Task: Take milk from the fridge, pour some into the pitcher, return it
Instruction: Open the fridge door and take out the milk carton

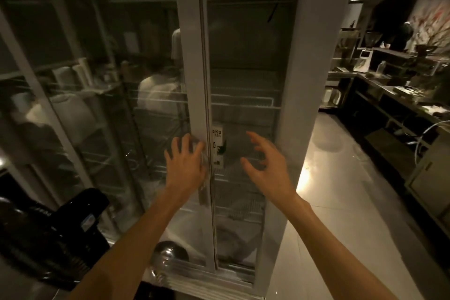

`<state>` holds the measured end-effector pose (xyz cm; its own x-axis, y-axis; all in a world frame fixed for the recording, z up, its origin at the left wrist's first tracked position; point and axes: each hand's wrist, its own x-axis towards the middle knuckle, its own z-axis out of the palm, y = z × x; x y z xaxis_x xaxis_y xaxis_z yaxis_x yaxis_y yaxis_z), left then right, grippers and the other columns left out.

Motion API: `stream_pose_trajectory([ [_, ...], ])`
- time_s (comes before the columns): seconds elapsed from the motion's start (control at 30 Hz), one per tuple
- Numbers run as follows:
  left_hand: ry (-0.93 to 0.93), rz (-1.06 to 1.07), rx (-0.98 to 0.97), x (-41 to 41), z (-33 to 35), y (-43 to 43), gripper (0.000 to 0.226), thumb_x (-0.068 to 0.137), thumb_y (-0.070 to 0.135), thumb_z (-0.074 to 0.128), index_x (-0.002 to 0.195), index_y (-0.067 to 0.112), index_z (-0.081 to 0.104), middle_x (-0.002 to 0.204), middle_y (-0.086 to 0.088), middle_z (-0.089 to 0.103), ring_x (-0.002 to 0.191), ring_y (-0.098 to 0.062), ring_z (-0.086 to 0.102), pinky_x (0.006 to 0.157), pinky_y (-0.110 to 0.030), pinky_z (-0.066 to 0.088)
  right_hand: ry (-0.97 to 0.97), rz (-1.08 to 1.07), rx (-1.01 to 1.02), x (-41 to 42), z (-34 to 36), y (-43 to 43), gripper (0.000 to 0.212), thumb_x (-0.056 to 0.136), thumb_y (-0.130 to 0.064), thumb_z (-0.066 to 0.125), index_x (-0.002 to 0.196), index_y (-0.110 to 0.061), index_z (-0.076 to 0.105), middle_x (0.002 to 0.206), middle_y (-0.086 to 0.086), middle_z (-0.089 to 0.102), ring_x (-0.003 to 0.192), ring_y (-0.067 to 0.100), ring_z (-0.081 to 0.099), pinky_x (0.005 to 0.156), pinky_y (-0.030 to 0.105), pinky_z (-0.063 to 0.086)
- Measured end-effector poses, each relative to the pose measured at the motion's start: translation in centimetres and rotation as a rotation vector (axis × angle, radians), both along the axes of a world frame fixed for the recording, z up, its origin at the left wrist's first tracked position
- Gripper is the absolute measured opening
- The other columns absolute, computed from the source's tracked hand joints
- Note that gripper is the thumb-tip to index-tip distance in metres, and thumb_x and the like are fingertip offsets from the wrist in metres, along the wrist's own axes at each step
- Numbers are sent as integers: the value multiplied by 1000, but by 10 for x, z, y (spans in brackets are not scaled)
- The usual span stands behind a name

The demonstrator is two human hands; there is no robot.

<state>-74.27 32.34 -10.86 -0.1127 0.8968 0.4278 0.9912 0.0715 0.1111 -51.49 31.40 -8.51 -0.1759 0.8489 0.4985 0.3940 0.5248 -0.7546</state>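
Note:
A tall glass-door fridge with white frames fills the view. A white milk carton with dark lettering stands upright on a wire shelf inside, just right of the door's white edge. My left hand lies on that door edge at carton height, fingers spread against the frame. My right hand hovers open a little right of the carton, fingers curled and apart, holding nothing. No pitcher can be made out.
The glass door at left reflects a person and shelving. A black fan sits low left. A round metal bowl lies by the fridge base. A dark counter with equipment runs along the right, beyond pale floor tiles.

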Motion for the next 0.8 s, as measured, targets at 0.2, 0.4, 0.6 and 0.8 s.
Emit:
stream_pose_trajectory([
  [0.2,-67,-57,82,-32,2,-1,57,77,30,86,126,21,60,143,-16,40,137,-45,27,100,-71,47,-30,21,-5,-17,8,11,65,91,-32,73,150,-39,47,137,-24,49,135,13,50,107,50,51],
  [0.4,-87,34,91,-29,0,-1,59,78,38,82,131,20,61,152,-22,41,143,-51,34,106,-74,41,-71,43,-33,-30,8,35,71,90,-33,75,151,-41,42,143,-10,51,131,10,49,105,47,53],
  [0.6,88,-242,316,3,13,16,67,79,40,75,140,17,58,154,-23,44,145,-47,38,113,-63,40,-59,69,-143,-47,3,74,81,87,-31,80,155,-39,36,150,-6,48,138,12,44,110,31,44],
  [0.8,-9,-386,117,37,16,50,85,83,41,71,159,27,35,172,-15,20,160,-37,13,126,-50,23,-4,102,-299,-59,-5,122,53,96,-26,69,145,-23,49,141,3,57,136,21,53,111,35,45],
])
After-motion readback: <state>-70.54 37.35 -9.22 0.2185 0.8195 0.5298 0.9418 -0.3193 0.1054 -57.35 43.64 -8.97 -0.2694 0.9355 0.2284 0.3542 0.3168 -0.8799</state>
